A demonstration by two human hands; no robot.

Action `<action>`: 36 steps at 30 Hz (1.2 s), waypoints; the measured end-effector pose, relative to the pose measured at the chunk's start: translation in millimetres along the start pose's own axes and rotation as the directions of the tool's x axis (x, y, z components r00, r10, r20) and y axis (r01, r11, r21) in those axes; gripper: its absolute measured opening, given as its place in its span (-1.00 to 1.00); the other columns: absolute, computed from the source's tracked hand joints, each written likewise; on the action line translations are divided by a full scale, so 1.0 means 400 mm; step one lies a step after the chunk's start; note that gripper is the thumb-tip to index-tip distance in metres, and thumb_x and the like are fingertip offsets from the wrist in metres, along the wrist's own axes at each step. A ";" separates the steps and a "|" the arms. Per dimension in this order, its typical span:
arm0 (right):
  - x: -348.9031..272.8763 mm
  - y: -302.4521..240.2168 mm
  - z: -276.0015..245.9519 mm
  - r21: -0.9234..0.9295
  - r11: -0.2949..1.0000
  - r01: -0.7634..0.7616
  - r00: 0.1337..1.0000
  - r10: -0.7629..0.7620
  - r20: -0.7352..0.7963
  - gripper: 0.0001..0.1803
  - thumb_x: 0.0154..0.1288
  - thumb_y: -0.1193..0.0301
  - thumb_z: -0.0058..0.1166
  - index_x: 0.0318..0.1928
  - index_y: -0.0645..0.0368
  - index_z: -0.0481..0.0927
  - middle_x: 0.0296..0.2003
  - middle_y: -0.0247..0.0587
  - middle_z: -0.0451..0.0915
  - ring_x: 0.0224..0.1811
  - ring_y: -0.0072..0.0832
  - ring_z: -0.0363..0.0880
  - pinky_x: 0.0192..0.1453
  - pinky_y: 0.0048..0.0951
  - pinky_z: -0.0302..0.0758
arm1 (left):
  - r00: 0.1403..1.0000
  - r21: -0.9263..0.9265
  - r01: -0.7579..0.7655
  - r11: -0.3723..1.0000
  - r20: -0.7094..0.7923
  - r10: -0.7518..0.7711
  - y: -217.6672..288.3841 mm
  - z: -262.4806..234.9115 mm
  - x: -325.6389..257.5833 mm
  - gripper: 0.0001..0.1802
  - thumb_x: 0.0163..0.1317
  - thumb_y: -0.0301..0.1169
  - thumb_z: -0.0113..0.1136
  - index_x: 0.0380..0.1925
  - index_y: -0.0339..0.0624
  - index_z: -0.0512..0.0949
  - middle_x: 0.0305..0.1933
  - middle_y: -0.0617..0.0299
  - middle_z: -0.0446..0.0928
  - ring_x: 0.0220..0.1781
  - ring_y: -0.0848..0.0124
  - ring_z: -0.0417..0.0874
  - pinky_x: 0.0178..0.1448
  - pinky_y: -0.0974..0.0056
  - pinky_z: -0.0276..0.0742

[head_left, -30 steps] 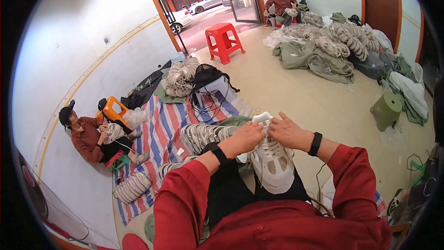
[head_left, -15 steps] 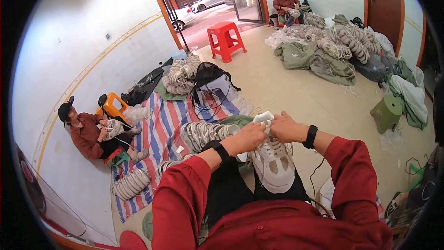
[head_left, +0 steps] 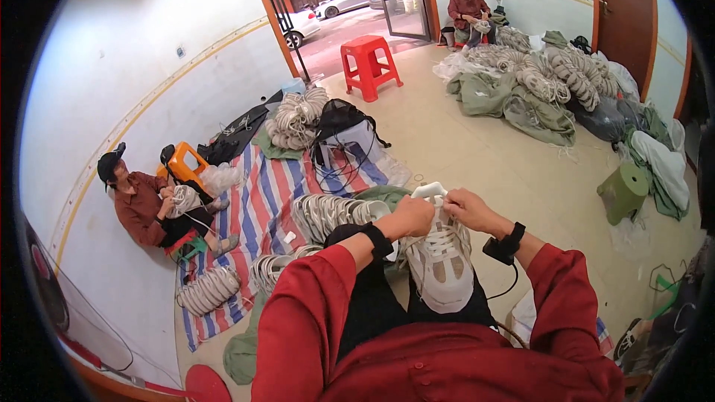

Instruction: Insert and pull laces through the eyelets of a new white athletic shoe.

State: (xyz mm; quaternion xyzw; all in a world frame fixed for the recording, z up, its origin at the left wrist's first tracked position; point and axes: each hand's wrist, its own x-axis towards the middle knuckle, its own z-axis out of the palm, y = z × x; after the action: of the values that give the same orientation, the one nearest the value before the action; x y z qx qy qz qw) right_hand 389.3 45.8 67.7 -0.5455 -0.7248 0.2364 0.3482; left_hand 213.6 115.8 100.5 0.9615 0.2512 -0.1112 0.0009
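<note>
A white and grey sneaker (head_left: pixel 441 266) rests on my lap, toe pointing toward me. My left hand (head_left: pixel 414 214) grips its heel end on the left side, fingers closed. My right hand (head_left: pixel 465 210) pinches the shoe's tongue or laces on the right side, close against the left hand. Both arms wear red sleeves, and each wrist carries a black band. A black cable hangs from the right wrist band.
A row of grey sneakers (head_left: pixel 331 213) lies on a striped mat (head_left: pixel 257 201) ahead. A seated person (head_left: pixel 149 205) works at left, another (head_left: pixel 468 7) by the doorway. A red stool (head_left: pixel 370 65), a green stool (head_left: pixel 624 190), and piles of shoes (head_left: pixel 555 78) stand beyond.
Both hands stay on the sneaker's heel end with small finger shifts. The view has tilted slightly; the sneaker remains on my lap.
</note>
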 end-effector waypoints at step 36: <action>-0.107 -0.603 0.231 0.470 0.568 0.676 0.395 -0.817 0.420 -0.77 0.14 0.44 0.02 -0.28 0.30 0.30 -0.30 0.10 0.45 -0.34 0.06 0.53 -0.36 -0.07 0.48 | 0.709 -0.381 -0.577 0.723 -0.672 0.212 0.196 0.252 -0.134 -0.82 0.20 -0.48 0.00 -0.19 -0.27 0.37 -0.14 -0.08 0.42 -0.08 0.02 0.49 -0.08 0.06 0.43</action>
State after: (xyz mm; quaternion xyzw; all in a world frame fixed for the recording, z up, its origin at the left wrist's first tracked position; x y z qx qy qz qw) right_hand 174.9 -62.3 171.7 -0.0112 -0.9290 0.2917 0.2276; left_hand 184.8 15.5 9.3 0.9324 0.0365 0.2732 0.2337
